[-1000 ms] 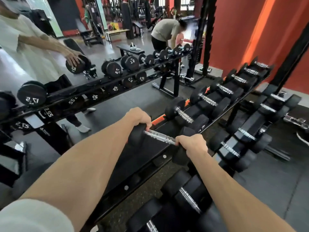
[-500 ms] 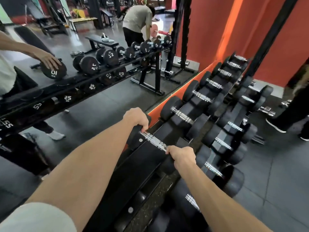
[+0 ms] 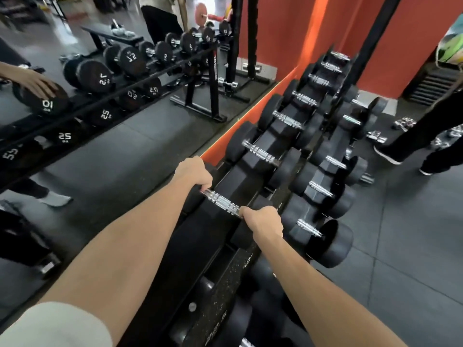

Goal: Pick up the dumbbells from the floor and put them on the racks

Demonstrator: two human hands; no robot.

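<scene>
Both hands on one dumbbell (image 3: 221, 202), over the top tier of the rack (image 3: 226, 276). Left hand (image 3: 194, 172) curled over the far end of the chrome handle, knuckles up, right against the far head, which is mostly hidden beneath the hand. Right hand (image 3: 263, 224) curled round the near end of the handle, fingers wrapped tight, just beside the near black head. Bare knurled chrome shows between the two fists. Handle runs diagonally, far-left to near-right.

Whether the dumbbell heads already sit on the rack's saddle or hang just above it, hard to say; the hands and heads cover the contact.

Beyond the grip, on the same tier, a row of racked dumbbells (image 3: 260, 154) recedes toward the orange wall (image 3: 283, 33), each lying crosswise, handles parallel to the held one. To the right of the grip and lower, a second tier of dumbbells (image 3: 320, 189), the closest just beside the right hand.

Left of the grip, a mirror (image 3: 105, 151) reflects weights marked 10, 25, 22. Well right of the grip, a standing person's dark trouser legs (image 3: 431, 136) on the grey floor (image 3: 413, 259), small chrome dumbbells near their feet.
</scene>
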